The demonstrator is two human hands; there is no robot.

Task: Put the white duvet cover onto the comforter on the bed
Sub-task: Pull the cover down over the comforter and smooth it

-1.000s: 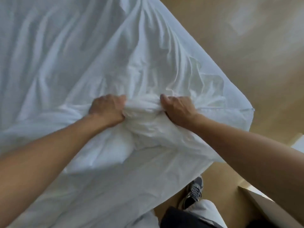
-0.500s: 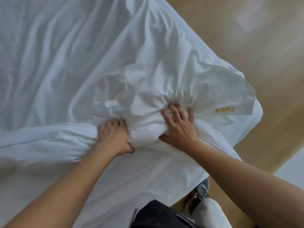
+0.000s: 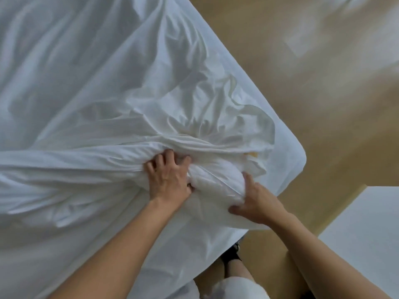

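The white duvet cover lies spread and creased over the bed, its near right corner bunched into a thick roll. My left hand grips the left side of that roll, fingers dug into the folds. My right hand clamps the roll's right end, thumb underneath and fingers round the far side. A small yellow label peeks from the fabric just beyond the roll. I cannot tell the comforter apart from the cover; it is all white cloth.
The bed's corner juts out over a tan wooden floor. A white piece of furniture stands at the lower right. My shoe and leg are below the bed's edge.
My right hand slid off the top of the bunch and back to its right end, curling round it. My left hand reached further into the folds. The raised corner has sunk flatter.
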